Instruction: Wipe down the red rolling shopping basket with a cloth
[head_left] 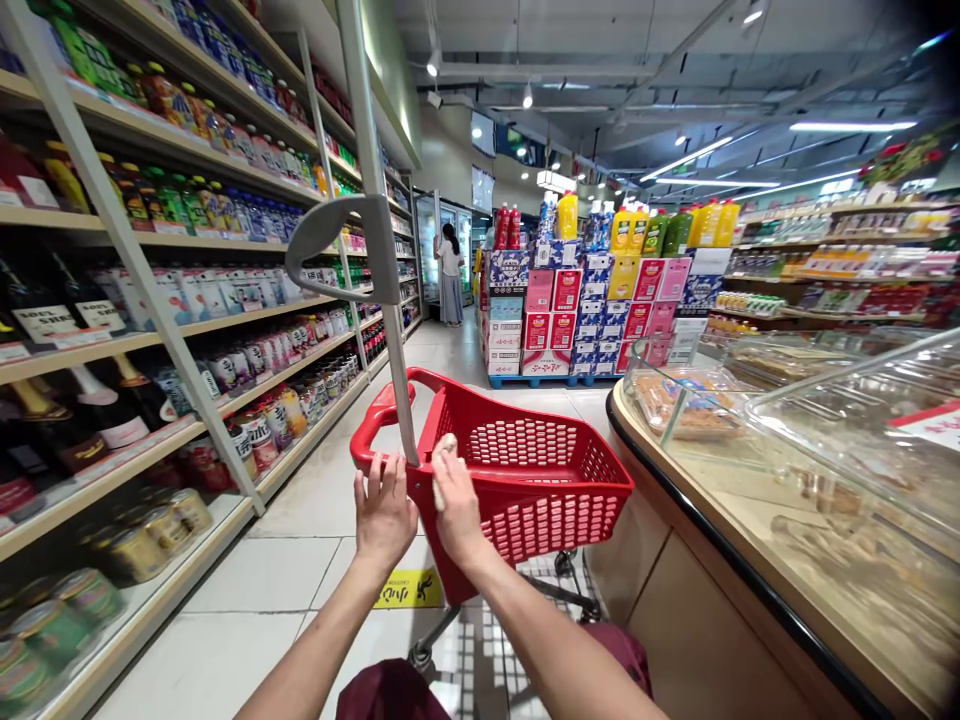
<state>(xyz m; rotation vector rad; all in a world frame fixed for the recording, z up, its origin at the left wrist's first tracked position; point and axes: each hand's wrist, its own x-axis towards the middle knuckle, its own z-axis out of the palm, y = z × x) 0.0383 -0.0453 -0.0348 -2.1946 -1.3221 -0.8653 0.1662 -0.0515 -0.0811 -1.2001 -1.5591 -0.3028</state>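
Observation:
A red plastic shopping basket cart (525,470) stands in the supermarket aisle in front of me, empty inside. A grey pole handle (379,240) rises from its near rim. My left hand (384,512) rests on the near rim beside the pole's base, fingers spread. My right hand (454,492) presses on the same rim, closed around a small pale object that I cannot identify.
Shelves of bottles, cans and jars (150,330) run along the left. A glass-topped food counter (787,440) curves along the right. A stacked display of boxes and bottles (592,300) stands ahead, with a person (450,272) near a fridge door. A yellow caution sticker (409,590) lies on the floor.

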